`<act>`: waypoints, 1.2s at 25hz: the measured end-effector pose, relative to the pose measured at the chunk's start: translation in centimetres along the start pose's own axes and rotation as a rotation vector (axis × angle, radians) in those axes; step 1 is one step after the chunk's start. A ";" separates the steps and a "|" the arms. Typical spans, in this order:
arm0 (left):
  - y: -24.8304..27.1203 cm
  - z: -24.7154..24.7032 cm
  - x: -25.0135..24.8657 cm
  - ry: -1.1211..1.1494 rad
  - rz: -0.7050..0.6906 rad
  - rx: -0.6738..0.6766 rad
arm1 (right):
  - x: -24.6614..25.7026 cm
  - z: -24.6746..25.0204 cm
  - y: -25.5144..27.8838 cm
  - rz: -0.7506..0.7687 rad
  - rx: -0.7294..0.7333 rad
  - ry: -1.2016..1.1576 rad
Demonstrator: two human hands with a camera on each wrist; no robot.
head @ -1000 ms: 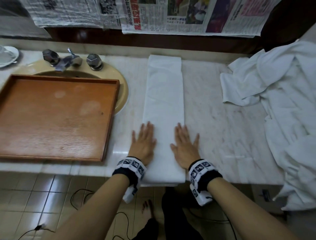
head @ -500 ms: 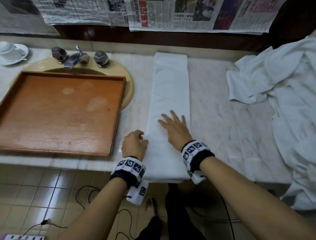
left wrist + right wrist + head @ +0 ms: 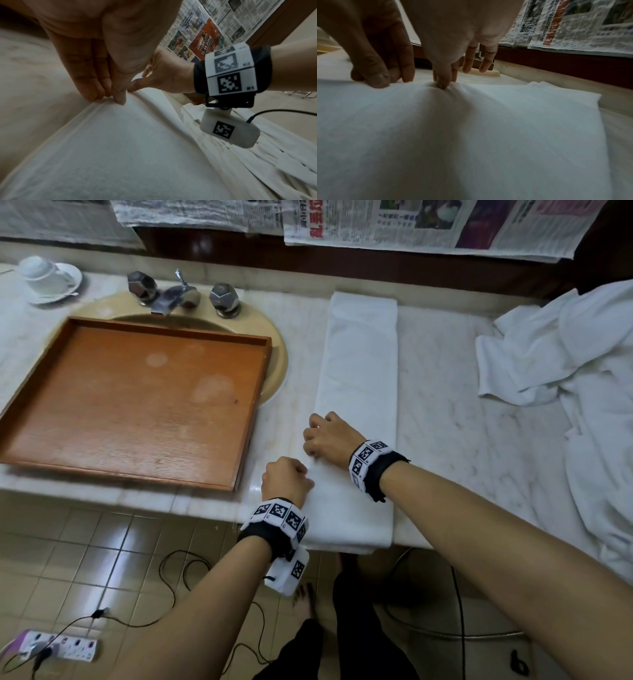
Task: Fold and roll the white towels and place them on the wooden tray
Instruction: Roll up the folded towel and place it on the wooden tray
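Note:
A long white towel point(image 3: 359, 364), folded into a narrow strip, lies on the marble counter and runs from the back wall to the front edge. Both hands are at its left edge near the front. My left hand point(image 3: 301, 474) pinches the edge with curled fingers point(image 3: 102, 93). My right hand point(image 3: 313, 440), just beyond it, pinches the same edge and bunches the cloth point(image 3: 441, 83). In the right wrist view the left hand point(image 3: 375, 77) shows at the left. The wooden tray point(image 3: 137, 405) sits left of the towel, with nothing in it.
A heap of loose white towels point(image 3: 582, 364) covers the right end of the counter. The tray lies over a sink with a chrome tap point(image 3: 174, 296). A cup on a saucer point(image 3: 44, 278) stands far left. Newspapers point(image 3: 411, 224) hang on the back wall.
Both hands lay flat on the towel's near end a second ago. They have shifted to its left edge and curled to pinch it, the right hand crossing over from the right side.

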State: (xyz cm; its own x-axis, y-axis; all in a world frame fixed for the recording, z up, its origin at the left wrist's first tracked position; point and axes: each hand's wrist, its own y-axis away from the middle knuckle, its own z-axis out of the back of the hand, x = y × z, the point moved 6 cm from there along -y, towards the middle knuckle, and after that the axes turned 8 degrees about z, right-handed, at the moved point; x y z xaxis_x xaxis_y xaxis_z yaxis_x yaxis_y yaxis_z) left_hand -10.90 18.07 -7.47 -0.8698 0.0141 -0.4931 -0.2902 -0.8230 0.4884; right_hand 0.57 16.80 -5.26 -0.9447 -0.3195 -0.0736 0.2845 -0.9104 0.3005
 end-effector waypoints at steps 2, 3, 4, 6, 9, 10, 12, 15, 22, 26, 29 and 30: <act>0.0 0.0 0.0 0.006 0.012 -0.002 | 0.0 0.4 0.0 0.028 -0.012 -0.023; 0.0 0.1 0.0 0.012 0.019 -0.005 | 0.1 0.6 0.1 0.056 -0.025 -0.010; 0.1 0.2 0.1 0.022 0.024 -0.011 | 0.0 0.6 0.1 0.080 -0.043 0.012; 0.2 0.2 0.2 0.036 0.038 -0.014 | -0.1 0.5 0.3 0.111 -0.072 0.052; 0.2 0.0 0.3 0.027 0.066 0.002 | -0.3 0.1 0.6 0.085 0.004 0.036; 0.2 -0.1 0.3 0.018 0.071 0.008 | -0.4 0.1 0.7 0.066 0.034 0.041; 0.4 -0.2 0.2 0.015 0.074 0.022 | -0.2 0.6 0.7 0.053 0.056 0.055; 0.8 -0.5 0.6 0.011 0.102 0.066 | 0.1 1.1 0.3 0.056 0.123 0.076; 0.9 -0.7 2.3 -0.067 0.181 0.238 | -0.3 1.9 -0.7 0.013 0.190 0.075; 1.0 -1.0 2.4 -0.117 0.161 0.237 | 0.1 1.6 -0.8 -0.010 0.194 0.113; 0.9 -1.1 2.6 -0.136 0.172 0.214 | 0.1 1.4 -0.5 -0.017 0.146 0.105; 1.0 -1.0 2.7 -0.151 0.180 0.211 | -0.1 1.2 -0.4 -0.019 0.137 0.100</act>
State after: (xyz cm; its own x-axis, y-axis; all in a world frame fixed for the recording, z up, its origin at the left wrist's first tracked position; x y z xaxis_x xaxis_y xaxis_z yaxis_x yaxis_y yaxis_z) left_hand -13.15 16.73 -9.10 -0.9595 -0.0236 -0.2806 -0.1892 -0.6841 0.7045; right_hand 0.35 17.51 -4.19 -0.9268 -0.3338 -0.1724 0.2358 -0.8741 0.4246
